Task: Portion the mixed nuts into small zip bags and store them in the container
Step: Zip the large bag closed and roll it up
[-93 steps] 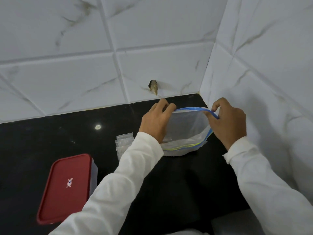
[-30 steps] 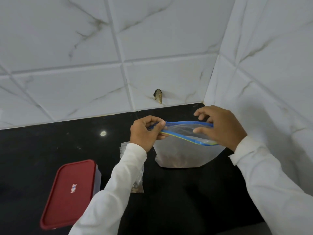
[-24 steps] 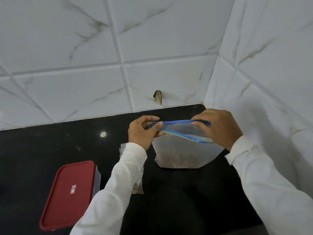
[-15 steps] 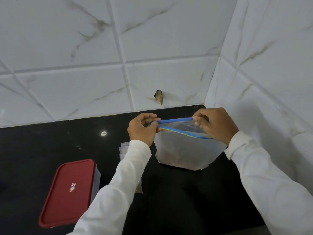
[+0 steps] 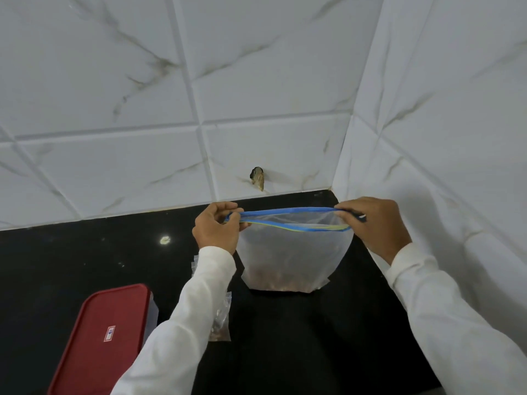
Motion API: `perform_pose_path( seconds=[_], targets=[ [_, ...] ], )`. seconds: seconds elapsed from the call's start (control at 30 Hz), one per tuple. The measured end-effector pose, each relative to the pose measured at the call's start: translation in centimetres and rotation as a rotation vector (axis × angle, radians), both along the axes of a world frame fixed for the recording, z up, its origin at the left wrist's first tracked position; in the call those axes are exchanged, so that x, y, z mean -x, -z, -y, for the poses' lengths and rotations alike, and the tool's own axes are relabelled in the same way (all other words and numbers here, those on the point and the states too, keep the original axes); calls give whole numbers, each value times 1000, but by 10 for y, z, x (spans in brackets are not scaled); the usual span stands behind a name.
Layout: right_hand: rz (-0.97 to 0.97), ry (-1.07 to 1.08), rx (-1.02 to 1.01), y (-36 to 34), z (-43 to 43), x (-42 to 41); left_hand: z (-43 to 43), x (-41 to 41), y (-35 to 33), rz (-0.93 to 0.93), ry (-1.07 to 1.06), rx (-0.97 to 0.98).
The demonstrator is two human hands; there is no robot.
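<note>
A large clear zip bag point(image 5: 291, 252) with a blue zip strip stands upright on the black counter point(image 5: 71, 266), brown nuts lying in its bottom. My left hand point(image 5: 216, 228) pinches the left end of the zip strip and my right hand point(image 5: 373, 223) pinches the right end, so the strip is stretched between them with its mouth slightly apart. Small clear zip bags point(image 5: 221, 320) lie under my left sleeve, one with nuts in it. A container with a red lid point(image 5: 99, 340) sits at the lower left, lid on.
White marble-look tiled walls meet in a corner just behind and right of the bag. A small brown chipped spot point(image 5: 258, 178) marks the back wall near the counter. A pale speck point(image 5: 164, 239) lies on the counter to the left.
The bag was lifted upright off the counter surface and its zip strip has been pulled out straight; my right hand slid along to the strip's right end.
</note>
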State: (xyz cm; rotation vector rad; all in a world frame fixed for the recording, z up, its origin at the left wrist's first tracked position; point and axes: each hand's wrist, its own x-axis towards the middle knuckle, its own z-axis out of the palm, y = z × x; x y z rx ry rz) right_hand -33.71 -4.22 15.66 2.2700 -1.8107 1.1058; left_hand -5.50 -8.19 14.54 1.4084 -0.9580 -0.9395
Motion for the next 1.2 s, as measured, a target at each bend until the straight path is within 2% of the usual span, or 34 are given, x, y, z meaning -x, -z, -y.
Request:
perform_pose_path(
  seconds=[0.13,0.23,0.33,0.43,0.53,0.63,0.73,0.77,0.8,0.83,0.87,0.9,0.93,0.97,1.03,1.13,1.2],
  targets=[
    [94,14,8,4,1,-1,4,-10,1,140,78,-43],
    [226,58,-108,3,4,-5,7,-15,1,187,123,-64],
    [350,81,-189,-1,6,-7,9,-16,-3,-28,180,-121],
    [499,-46,-326,-5,-4,-6,8,-16,-7,-420,193,-207],
    [447,-59,-314,6,-11,-3,10,-20,-6,-675,182,-307],
    [570,24,-198,15,-11,-4,11,-26,-3,-819,167,-383],
    [623,53,-205,20,-8,-8,10,-24,-4,-799,148,-363],
    [634,62,-213,20,-6,-9,9,-22,-5,-710,151,-331],
    [648,66,-217,21,-5,-10,7,-20,-5,-518,154,-265],
    [662,64,-220,21,-4,-11,5,-19,-4,-178,159,-172],
    [673,57,-220,21,-2,-12,2,-17,-1,268,151,-65],
    [682,46,-220,21,-1,-13,-2,-14,1,703,118,93],
    [692,30,-221,21,0,-14,-6,-8,1,1007,84,315],
    [699,14,-221,20,1,-16,-10,0,0,1131,116,510],
    [699,-11,-217,19,1,-19,-15,24,-4,1190,238,740],
    [723,-30,-215,17,2,-20,-12,59,-7,1295,358,815],
    [729,-38,-221,17,1,-20,-6,75,-6,1373,413,788]
  ],
)
